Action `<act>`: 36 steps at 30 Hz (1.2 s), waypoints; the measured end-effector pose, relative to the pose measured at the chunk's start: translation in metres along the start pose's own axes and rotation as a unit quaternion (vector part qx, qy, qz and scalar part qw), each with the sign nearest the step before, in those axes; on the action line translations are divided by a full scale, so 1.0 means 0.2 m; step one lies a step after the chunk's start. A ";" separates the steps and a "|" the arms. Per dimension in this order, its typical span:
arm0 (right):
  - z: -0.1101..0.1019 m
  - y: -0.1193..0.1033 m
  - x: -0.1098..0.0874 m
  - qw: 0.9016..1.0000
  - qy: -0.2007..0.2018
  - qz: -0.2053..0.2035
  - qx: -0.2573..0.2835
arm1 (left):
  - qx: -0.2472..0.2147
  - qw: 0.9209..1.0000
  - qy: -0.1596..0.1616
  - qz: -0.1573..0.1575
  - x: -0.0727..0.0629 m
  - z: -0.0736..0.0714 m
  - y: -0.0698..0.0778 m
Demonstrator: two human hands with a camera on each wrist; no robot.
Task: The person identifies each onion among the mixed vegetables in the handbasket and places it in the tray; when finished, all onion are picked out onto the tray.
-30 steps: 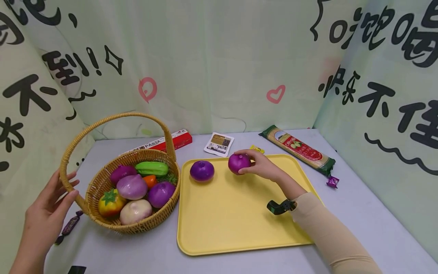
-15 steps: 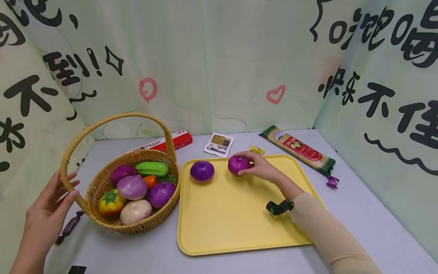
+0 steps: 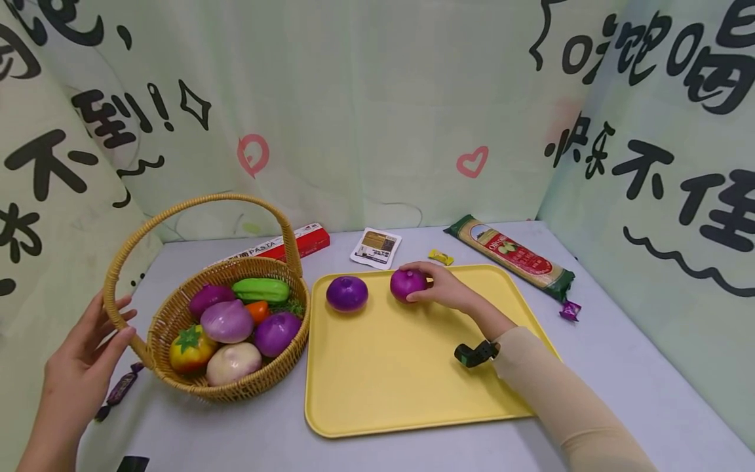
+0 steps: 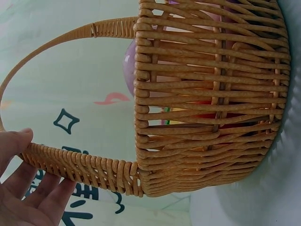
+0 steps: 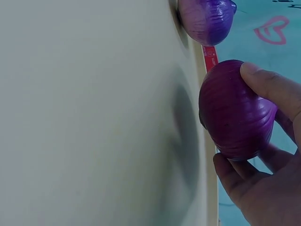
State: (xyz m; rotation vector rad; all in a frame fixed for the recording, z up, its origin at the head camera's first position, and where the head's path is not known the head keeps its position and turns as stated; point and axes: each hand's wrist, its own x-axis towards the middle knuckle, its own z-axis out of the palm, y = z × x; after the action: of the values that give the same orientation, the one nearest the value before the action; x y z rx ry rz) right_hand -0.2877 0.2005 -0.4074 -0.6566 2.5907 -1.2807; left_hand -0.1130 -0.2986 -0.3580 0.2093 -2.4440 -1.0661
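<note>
My right hand [image 3: 444, 287] grips a purple onion [image 3: 407, 285] over the back of the yellow tray [image 3: 413, 373]. In the right wrist view, thumb and fingers wrap this onion [image 5: 235, 113], and its shadow falls on the tray. A darker purple onion [image 3: 347, 294] sits on the tray to its left. My left hand [image 3: 82, 364] holds the side of the arched handle [image 3: 194, 203] of a wicker basket [image 3: 253, 387]. Inside the basket are several onions, a cucumber [image 3: 261, 289], a yellow-red tomato-like vegetable [image 3: 193, 347] and something orange [image 3: 258, 311], partly covered.
Behind the basket lies a red pasta box [image 3: 312, 239]. A white packet [image 3: 375, 248], a yellow candy [image 3: 441, 257] and a green-ended pasta bag [image 3: 510, 255] lie beyond the tray. Purple candies lie right [image 3: 569, 311] and left [image 3: 124, 385]. Printed curtains enclose the table.
The head view has shifted very slightly. My right hand stays around the onion at nearly the same spot, and my left hand keeps its hold on the basket handle.
</note>
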 end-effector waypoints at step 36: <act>-0.06 0.00 -0.03 0.999 -0.025 0.017 0.039 | -0.001 1.000 -0.005 0.011 -0.01 -0.01 0.01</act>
State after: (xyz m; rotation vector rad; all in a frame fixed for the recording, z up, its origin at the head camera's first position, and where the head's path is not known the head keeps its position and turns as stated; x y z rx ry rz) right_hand -0.2858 0.2124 -0.3994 -0.6189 2.4870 -1.3300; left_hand -0.1109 -0.2978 -0.3555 0.1768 -2.4480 -1.0640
